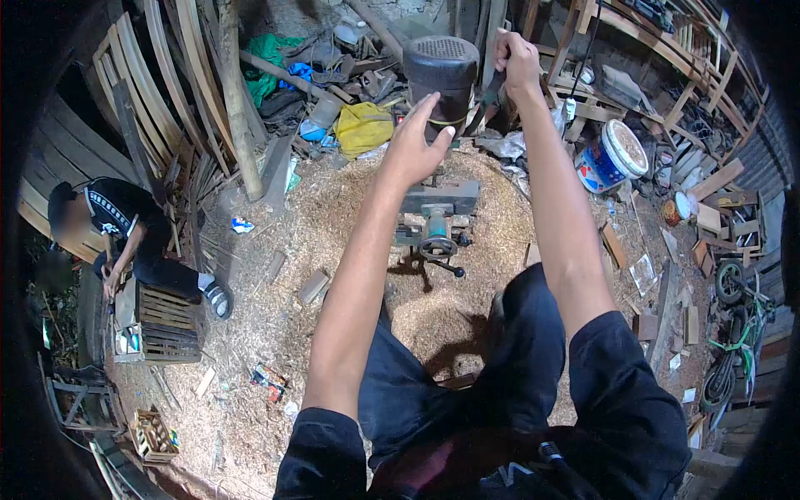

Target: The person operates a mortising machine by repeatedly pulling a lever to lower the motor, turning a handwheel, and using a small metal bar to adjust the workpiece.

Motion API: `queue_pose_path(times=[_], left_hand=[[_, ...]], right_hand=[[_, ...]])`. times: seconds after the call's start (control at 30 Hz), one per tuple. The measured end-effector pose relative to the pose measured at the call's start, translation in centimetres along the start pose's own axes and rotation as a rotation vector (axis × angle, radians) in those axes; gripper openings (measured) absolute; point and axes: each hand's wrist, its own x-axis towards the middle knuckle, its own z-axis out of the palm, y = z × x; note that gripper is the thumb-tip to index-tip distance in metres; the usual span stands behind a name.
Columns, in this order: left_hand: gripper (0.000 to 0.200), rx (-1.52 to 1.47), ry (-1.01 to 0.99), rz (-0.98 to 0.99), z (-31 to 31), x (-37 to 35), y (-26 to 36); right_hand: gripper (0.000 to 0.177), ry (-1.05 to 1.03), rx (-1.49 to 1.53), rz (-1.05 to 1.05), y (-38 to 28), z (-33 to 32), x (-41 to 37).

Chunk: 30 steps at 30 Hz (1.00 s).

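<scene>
My left hand [414, 148] is open, fingers spread and thumb out. Its fingertips are up against the side of the black motor [440, 68] at about 12 o'clock from me; I cannot tell whether the palm bears on it. My right hand [518, 60] is closed in a fist around the top of a dark handle [492, 92], which runs down just beside the motor at its 3 o'clock.

The motor looks to me like a heavy, rigid metal drum, ribbed on the side and vented on top. I judge it neither slippery nor fragile, but awkward in one hand. The ribbed body gives a flat palm good purchase, and the handle is the surer place for a closed grip.

It stands on top of a small machine [439, 202], with a handwheel [437, 248] on the side nearest me. Sawdust [333, 217] lies thick all around.

A yellow bag [362, 127] sits at the motor's 9 o'clock and a blue and white bucket [613, 154] at about 4 o'clock. At my 9 o'clock, well apart, another person [133, 229] crouches over a wooden crate [167, 323]. Curved planks [142, 92] lean at 10 o'clock.
</scene>
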Motion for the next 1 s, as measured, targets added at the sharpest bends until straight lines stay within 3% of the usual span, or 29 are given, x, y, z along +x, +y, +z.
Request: queue_pose_path(times=[0.07, 0.1, 0.2, 0.4, 0.53, 0.63, 0.77, 0.9, 1.0], left_hand=[[0.044, -0.139, 0.036, -0.035, 1.2, -0.8, 1.5], [0.04, -0.114, -0.088, -0.105, -3.2, -2.8, -0.5], [0.03, -0.343, -0.008, -0.19, 0.9, -4.5, -1.3], [0.028, -0.443, 0.044, -0.34, 4.2, -10.1, -4.1], [0.027, -0.35, -0.066, -0.363, 4.1, -10.9, -5.0], [0.025, -0.504, -0.005, -0.475, 3.6, -10.1, -5.0], [0.022, -0.396, 0.019, -0.339, 4.3, -9.9, -9.1], [0.022, -0.451, 0.051, -0.424, 4.2, -8.8, -9.0], [0.025, -0.349, 0.03, -0.355, 4.5, -8.2, -8.7]], right_hand=[[0.032, -0.06, -0.029, -0.08, -1.1, -1.3, 0.5], [0.031, 0.074, 0.08, -0.022, 2.7, 1.9, -3.2], [0.03, 0.071, 0.002, -0.008, 0.0, 1.5, -2.7], [0.033, 0.049, 0.046, -0.037, -0.3, 1.9, -3.6], [0.033, 0.014, 0.022, -0.162, 0.7, 1.5, -3.6], [0.032, 0.028, 0.051, -0.115, 0.8, 1.5, -4.0], [0.033, 0.036, 0.073, -0.146, 0.8, 1.4, -4.2], [0.035, 0.007, 0.102, -0.186, 0.9, 1.3, -4.8], [0.036, 0.009, 0.089, -0.236, 1.0, 1.3, -5.0]])
